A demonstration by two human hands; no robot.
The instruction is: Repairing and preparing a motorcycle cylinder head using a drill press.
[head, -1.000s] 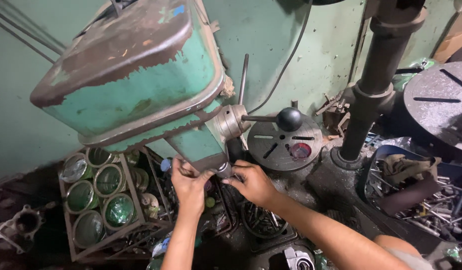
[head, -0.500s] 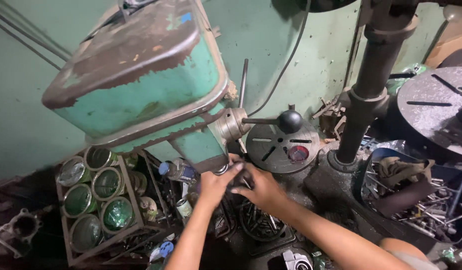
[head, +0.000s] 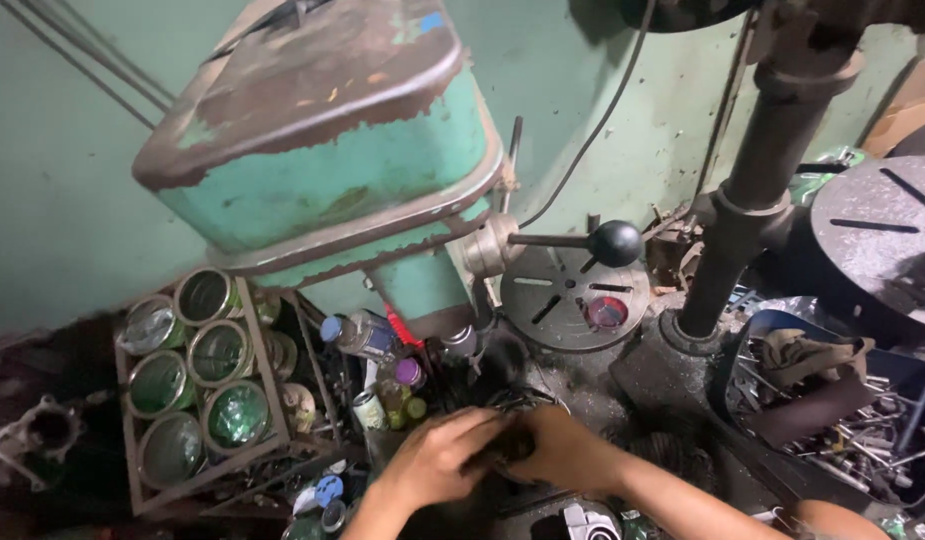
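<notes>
Head view: two hands, five green-stained cans, one drill press.

head view, looking down, close above hands

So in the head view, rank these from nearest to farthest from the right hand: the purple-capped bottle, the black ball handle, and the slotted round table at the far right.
From the right hand:
1. Purple-capped bottle, just up and to its left among the clutter.
2. Black ball handle, higher up on the drill press lever.
3. Slotted round table, far out at the right edge.
</notes>
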